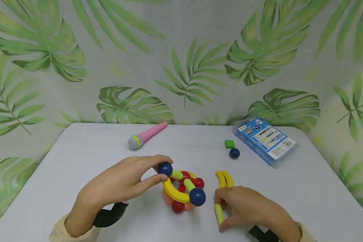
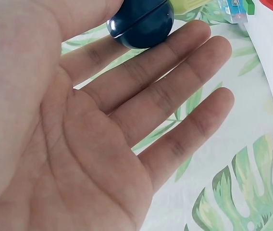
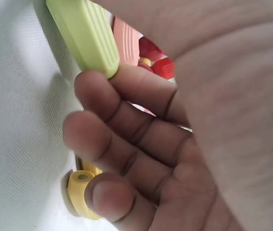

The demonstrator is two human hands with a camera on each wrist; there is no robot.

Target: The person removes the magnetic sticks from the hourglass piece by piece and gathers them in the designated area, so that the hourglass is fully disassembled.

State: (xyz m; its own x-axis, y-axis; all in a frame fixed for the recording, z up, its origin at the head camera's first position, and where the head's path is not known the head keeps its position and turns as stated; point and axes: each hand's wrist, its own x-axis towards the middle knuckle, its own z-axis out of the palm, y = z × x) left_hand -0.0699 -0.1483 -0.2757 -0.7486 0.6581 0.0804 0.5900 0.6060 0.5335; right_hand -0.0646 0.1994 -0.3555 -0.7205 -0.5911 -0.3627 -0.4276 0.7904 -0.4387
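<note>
My left hand (image 1: 121, 181) pinches a dark blue ball (image 1: 164, 169) between thumb and fingers. That ball is joined by a light green rod to a built shape of red balls, yellow curved bars (image 1: 174, 193) and orange pieces low on the table. A second blue ball (image 1: 197, 196) forms its near right corner. In the left wrist view the ball (image 2: 148, 24) sits against the fingers, the others spread. To the right, my right hand (image 1: 248, 206) holds a light green rod (image 1: 219, 214) between thumb and fingertips; the right wrist view shows the ribbed rod (image 3: 86, 38) at the fingertips.
Two yellow curved bars (image 1: 221, 178) lie just beyond my right hand. Farther back are a green block (image 1: 229, 144), a loose blue ball (image 1: 234, 153) and a blue boxed package (image 1: 264, 139). A pink toy microphone (image 1: 152, 132) lies at the back left, near the table's far edge.
</note>
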